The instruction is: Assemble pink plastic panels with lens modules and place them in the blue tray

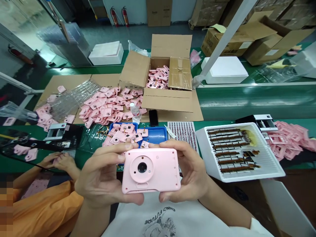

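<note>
A pink camera shell [164, 171] with a round lens plate and a dark lens is held up close in front of my chest. My left hand [103, 177] grips its left end, fingers along the top and thumb under the lower edge. At the right end my right hand [189, 171] pinches it the same way. Behind the shell, blue trays [159, 133] hold more pink shell parts [125, 130], partly hidden by my hands. A sheet of small dark parts [186, 131] lies just beyond my right fingers.
A heap of pink parts [103, 103] spreads before an open carton [163, 100]. A water bottle [135, 111] and black phone [153, 118] stand nearby. To the right are a white foam tray [269, 164] and pink frames [287, 140]. A co-worker's hands [61, 162] are at left.
</note>
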The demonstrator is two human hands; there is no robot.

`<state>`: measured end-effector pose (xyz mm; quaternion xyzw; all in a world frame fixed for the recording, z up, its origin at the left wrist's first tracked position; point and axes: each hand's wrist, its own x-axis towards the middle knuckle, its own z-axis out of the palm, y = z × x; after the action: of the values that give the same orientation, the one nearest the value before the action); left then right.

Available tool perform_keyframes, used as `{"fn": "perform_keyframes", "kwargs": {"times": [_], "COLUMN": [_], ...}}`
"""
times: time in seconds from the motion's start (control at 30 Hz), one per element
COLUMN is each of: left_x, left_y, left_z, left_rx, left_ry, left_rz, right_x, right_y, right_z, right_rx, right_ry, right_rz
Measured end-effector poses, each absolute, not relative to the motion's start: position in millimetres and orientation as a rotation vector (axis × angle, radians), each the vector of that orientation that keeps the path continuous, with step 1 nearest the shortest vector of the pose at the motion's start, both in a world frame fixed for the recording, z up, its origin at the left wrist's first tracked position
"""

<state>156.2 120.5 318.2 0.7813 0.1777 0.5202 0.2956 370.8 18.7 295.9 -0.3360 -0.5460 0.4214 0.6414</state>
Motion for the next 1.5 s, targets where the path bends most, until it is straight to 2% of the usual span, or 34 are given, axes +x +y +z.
{"fn": "perform_keyframes", "kwargs": {"times": [0.17, 0.5, 0.8, 1.23, 1.4, 1.5], "left_x": [157.2, 175.7, 171.0, 172.9, 173.5, 174.0], "left_y": [120.4, 121.4, 121.5, 122.4, 108.3, 93.1], "left_z": [318.5, 304.3, 310.9, 306.1, 319.4, 332.1], "left_rx": [2.071, 1.951, 1.989, 1.962, 1.979, 2.116], "left_ry": [0.477, 0.372, 0.398, 0.376, 0.400, 0.568], "left_rz": [1.352, 1.565, 1.462, 1.513, 1.386, 1.152], "right_x": [372.2, 378.9, 377.4, 375.0, 372.4, 368.6], "right_y": [18.4, 15.0, 15.8, 12.9, 11.5, 11.2], "right_z": [295.7, 290.7, 287.7, 289.6, 296.2, 299.7], "right_rx": [-0.764, -0.800, -0.783, -0.848, -0.986, -1.095], "right_ry": [-1.229, -1.225, -1.190, -1.181, -1.211, -1.244], "right_rz": [0.997, 1.036, 1.016, 1.003, 0.870, 0.763]}}
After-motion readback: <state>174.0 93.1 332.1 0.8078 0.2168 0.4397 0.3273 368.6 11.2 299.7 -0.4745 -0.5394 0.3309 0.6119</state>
